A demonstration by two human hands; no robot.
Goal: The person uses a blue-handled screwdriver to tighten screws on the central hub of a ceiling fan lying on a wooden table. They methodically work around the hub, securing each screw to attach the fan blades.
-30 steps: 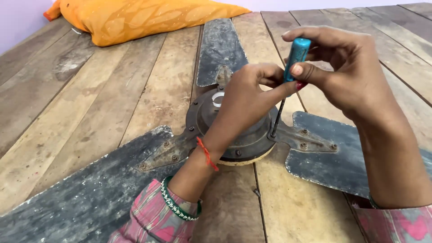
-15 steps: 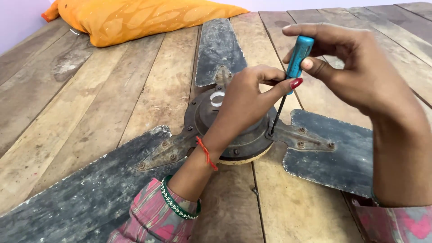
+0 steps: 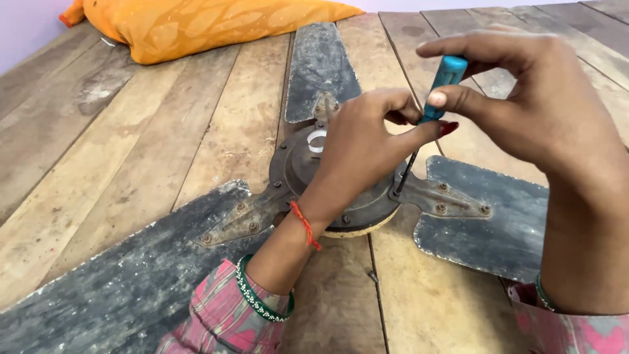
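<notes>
Old three-bladed ceiling fan with dusty grey metal blades (image 3: 314, 177) lies flat on the worn wooden plank floor (image 3: 164, 144), rusty round motor hub in the middle, white ring at the hub's centre.

Slim screwdriver with a teal plastic handle (image 3: 440, 85) stands tilted, handle up and to the right, dark shaft running down-left. Tip sits at the hub rim, right where the rusty bracket of the right-hand blade (image 3: 485, 223) bolts on. Tip contact with a screw head: cannot tell, too small.

Right hand (image 3: 537, 111) is above and right of the hub, fingers clamped on the teal handle: thumb and forefinger pinch it near the top, other fingers curled behind.

Left hand (image 3: 360, 151) is over the hub, covering most of its right half. Its fingers are together, pinched around the lower handle / upper shaft just under the right hand's grip; thumb with red nail polish points toward the right hand, nearly touching it. Red thread on the left wrist, green beaded bangle below it, pink plaid sleeve.

Far blade points away, left blade runs to the lower left corner, right blade lies under the right forearm.

Orange cushion (image 3: 196, 26) rests on the floor at top left, well apart from the fan.
</notes>
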